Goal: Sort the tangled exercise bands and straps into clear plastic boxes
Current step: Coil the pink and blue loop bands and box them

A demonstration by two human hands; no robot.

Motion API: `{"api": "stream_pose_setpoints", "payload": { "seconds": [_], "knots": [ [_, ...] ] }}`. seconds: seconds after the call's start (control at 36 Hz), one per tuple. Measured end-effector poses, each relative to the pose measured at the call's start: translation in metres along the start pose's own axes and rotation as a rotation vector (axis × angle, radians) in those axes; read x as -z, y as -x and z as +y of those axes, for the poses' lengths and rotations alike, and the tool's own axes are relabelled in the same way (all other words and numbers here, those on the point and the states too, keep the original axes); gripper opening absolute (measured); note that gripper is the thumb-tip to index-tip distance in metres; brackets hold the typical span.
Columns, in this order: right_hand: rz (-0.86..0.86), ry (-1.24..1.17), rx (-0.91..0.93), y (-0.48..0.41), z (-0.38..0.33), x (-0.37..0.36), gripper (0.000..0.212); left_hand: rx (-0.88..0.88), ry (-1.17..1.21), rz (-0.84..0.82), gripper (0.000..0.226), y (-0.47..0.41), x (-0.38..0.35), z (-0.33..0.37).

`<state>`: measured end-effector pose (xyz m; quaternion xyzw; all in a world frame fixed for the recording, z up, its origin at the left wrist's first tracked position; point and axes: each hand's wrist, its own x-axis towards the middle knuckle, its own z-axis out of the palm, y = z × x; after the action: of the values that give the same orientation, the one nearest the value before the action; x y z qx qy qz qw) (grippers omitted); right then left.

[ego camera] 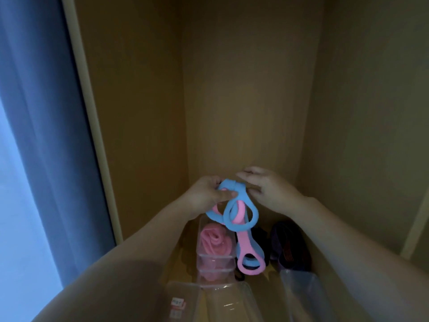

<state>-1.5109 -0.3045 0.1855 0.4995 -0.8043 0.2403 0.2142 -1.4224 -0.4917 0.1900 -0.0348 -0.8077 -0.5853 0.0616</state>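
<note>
light: dim, warm brown inside the tall wooden cabinet recess [243,101] | source: cool blue daylight through the blue-grey curtain [41,112] at the left edge | shadows: soft, deepest in the right corner of the cabinet floor | glare: faint on the clear plastic boxes [232,300] | focus: soft overall, forearms blurred | distortion: wide-angle bend at edges
</note>
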Motion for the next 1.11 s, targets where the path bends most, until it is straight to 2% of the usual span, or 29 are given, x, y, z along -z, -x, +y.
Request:
{"api": "stream_pose_setpoints", "payload": {
  "seconds": [0.06,0.14,0.19,0.28,0.36,0.42,0.53,0.61,0.69,0.78,0.86,0.94,1.03,1.11],
  "knots": [
    [-0.003,-0.012,0.024,0.008,-0.002,0.001,0.054,0.009,0.039,0.004,0.014,-0.001,-0.002,0.000],
    [-0.005,-0.051,0.118,0.019,-0.005,0.002,0.052,0.019,0.092,-0.001,0.024,-0.004,-0.002,0.005],
    [-0.019,-0.064,0.158,0.024,-0.006,0.004,0.054,0.023,0.064,0.012,0.020,-0.006,-0.003,0.009],
    [-0.035,0.022,0.219,0.026,-0.002,0.008,0.056,0.018,0.045,0.066,0.015,-0.011,-0.003,0.014],
    [-0.035,0.147,0.299,0.027,0.001,0.012,0.050,0.013,0.163,0.111,0.014,-0.015,-0.003,0.020],
    [0.018,0.211,0.315,0.028,0.000,0.012,0.046,0.018,0.256,0.111,0.012,-0.015,-0.005,0.026],
    [0.233,0.352,0.358,0.026,-0.008,0.011,0.034,0.035,0.357,0.098,0.006,-0.018,-0.013,0.035],
    [0.331,0.438,0.330,0.023,-0.008,0.009,0.038,0.046,0.378,0.081,0.015,-0.025,-0.017,0.037],
    [0.402,0.448,0.331,0.020,-0.006,0.010,0.025,0.064,0.365,0.096,0.028,-0.033,-0.022,0.038],
    [0.429,0.444,0.288,0.017,-0.001,0.022,0.022,0.054,0.311,0.076,0.021,-0.041,-0.026,0.040],
    [0.365,0.422,0.197,0.013,-0.002,0.048,0.026,0.062,0.232,0.054,0.016,-0.043,-0.032,0.050],
    [0.218,0.421,0.038,-0.001,-0.010,0.077,0.027,0.107,0.207,0.053,0.036,-0.046,-0.037,0.061],
    [0.053,0.475,-0.120,-0.017,-0.011,0.098,0.023,0.127,0.115,0.144,0.055,-0.049,-0.040,0.075],
    [0.029,0.412,-0.194,-0.026,-0.013,0.111,0.021,0.046,-0.099,0.281,0.061,-0.055,-0.041,0.085]
  ]
}}
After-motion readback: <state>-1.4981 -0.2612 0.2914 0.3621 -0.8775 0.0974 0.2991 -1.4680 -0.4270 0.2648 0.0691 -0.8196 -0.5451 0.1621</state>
